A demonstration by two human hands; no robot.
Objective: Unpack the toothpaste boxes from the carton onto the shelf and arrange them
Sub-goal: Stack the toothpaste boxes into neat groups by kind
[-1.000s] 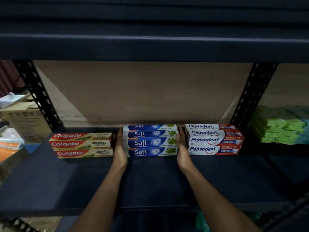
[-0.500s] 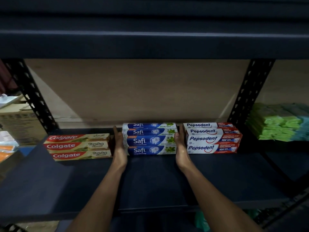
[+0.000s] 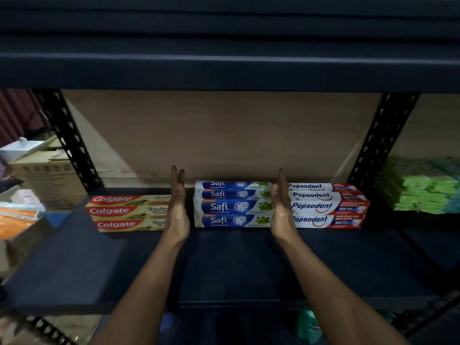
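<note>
Three groups of toothpaste boxes lie side by side on the dark shelf point(image 3: 236, 265). Red and beige Colgate boxes point(image 3: 127, 211) are on the left, blue and white Safi boxes point(image 3: 232, 206) in the middle, white and red Pepsodent boxes point(image 3: 328, 207) on the right. My left hand point(image 3: 177, 207) stands edge-on with straight fingers just left of the Safi boxes, a small gap between them. My right hand point(image 3: 281, 210) stands the same way against their right end, covering the left ends of the Pepsodent boxes. Both hands hold nothing. No carton is in sight.
Black perforated uprights point(image 3: 67, 138) point(image 3: 380, 138) frame the bay, and an upper shelf point(image 3: 229, 68) hangs low overhead. Green packs point(image 3: 423, 188) fill the neighbouring bay on the right. A cardboard box point(image 3: 47, 178) and orange packets point(image 3: 17, 217) sit at the left.
Both hands have lifted and drawn slightly away from the ends of the Safi boxes, fingers now pointing up and back. The boxes have stayed in place.
</note>
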